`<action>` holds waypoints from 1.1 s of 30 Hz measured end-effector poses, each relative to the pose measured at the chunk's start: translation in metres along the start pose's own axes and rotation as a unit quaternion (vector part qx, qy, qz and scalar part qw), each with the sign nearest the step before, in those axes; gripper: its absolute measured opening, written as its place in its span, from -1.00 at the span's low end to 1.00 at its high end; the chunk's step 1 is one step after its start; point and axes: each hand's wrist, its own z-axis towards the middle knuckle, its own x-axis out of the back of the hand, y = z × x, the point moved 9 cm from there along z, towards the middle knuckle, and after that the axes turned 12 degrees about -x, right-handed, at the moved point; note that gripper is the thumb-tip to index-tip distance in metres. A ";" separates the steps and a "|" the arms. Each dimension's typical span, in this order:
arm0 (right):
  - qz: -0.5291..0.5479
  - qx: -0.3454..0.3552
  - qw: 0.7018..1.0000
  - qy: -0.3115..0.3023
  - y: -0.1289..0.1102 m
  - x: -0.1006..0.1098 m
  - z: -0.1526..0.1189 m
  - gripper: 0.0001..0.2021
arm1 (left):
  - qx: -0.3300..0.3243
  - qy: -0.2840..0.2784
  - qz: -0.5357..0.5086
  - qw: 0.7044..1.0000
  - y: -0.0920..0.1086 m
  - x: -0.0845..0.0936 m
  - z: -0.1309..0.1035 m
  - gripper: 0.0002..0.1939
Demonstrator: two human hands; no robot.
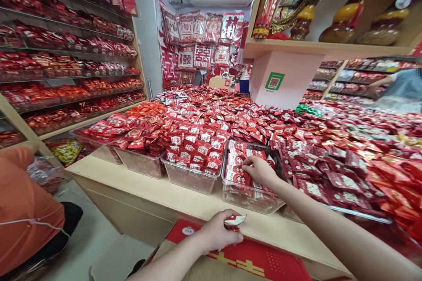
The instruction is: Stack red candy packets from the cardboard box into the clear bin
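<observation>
My left hand (220, 231) is closed around small red-and-white candy packets (234, 221), held low in front of the table edge. Above the clear plastic bin (253, 197), my right hand (260, 169) has its fingers bent together in a pinch. Its fingertips are at the red-and-white packets (235, 170) standing in a row along the bin's left side. Whether a packet is between these fingertips, I cannot make out. More packets lie loose behind and under the hand. Below my left hand is a red printed carton (260, 258).
Filled bins flank this one: red packets (198, 149) on the left, dark red ones (343, 178) on the right. A person in orange (29, 202) is at the left, another person (402, 90) at the far right. A wooden shelf (329, 48) overhangs the table.
</observation>
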 end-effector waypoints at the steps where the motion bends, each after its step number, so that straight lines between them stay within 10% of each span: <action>1: -0.002 0.005 1.000 0.009 0.001 0.001 0.000 -0.92 | 0.002 -0.002 0.001 1.000 -0.001 0.000 0.000 -0.65; 15: -0.019 0.025 0.999 0.038 -0.008 0.006 0.010 -0.67 | 0.010 -0.009 0.022 1.000 -0.001 0.000 -0.001 -0.64; 33: -0.119 0.084 0.986 0.083 -0.019 0.008 0.026 -0.84 | 0.015 -0.016 0.053 0.998 0.000 0.002 -0.003 -0.62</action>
